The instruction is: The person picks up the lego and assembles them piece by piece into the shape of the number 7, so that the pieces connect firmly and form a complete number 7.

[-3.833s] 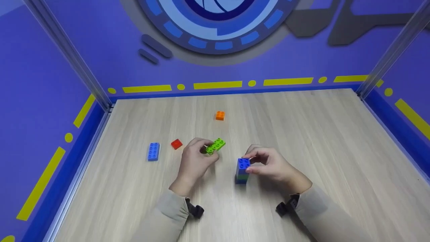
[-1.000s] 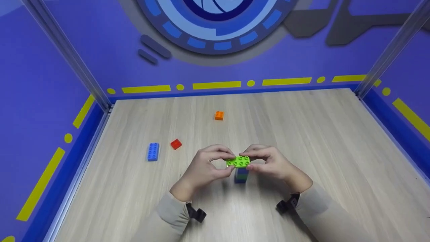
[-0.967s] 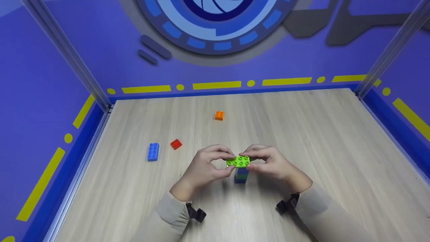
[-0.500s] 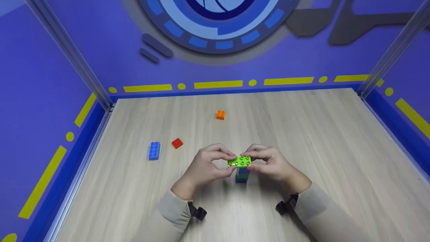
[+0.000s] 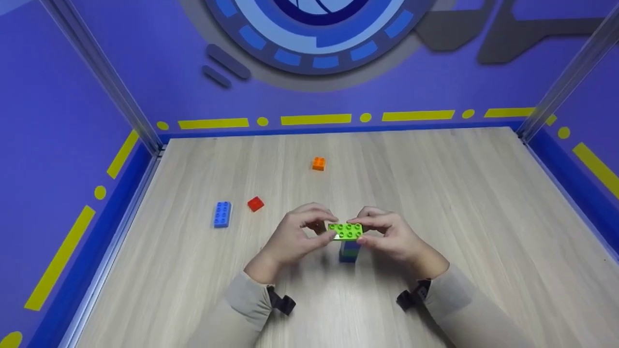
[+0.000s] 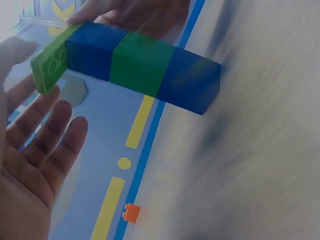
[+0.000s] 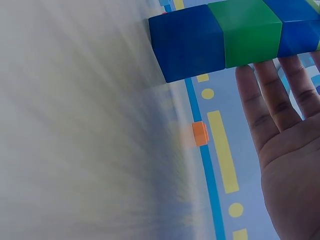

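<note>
A tower of stacked toy bricks (image 5: 348, 253), blue, green and blue, stands upright on the table. Across its top lies a flat lime-green brick (image 5: 345, 232), overhanging to the left. My right hand (image 5: 395, 238) pinches the lime brick's right end between thumb and index finger; in the right wrist view its other fingers (image 7: 272, 97) extend beside the tower. At the overhanging end is my left hand (image 5: 294, 237), thumb and fingers spread apart around it. The left wrist view shows a gap between that thumb (image 6: 17, 52) and the lime brick.
To the left on the wooden table (image 5: 435, 183) lie a long blue brick (image 5: 222, 214) and a small red brick (image 5: 256, 204). Farther back sits an orange brick (image 5: 318, 164). Blue-purple panels (image 5: 309, 104) wall in the back and sides.
The lime brick came from the left in my left hand onto the tower's top. Since half a second ago, the left fingers have spread off it; my right hand stays at its right end.
</note>
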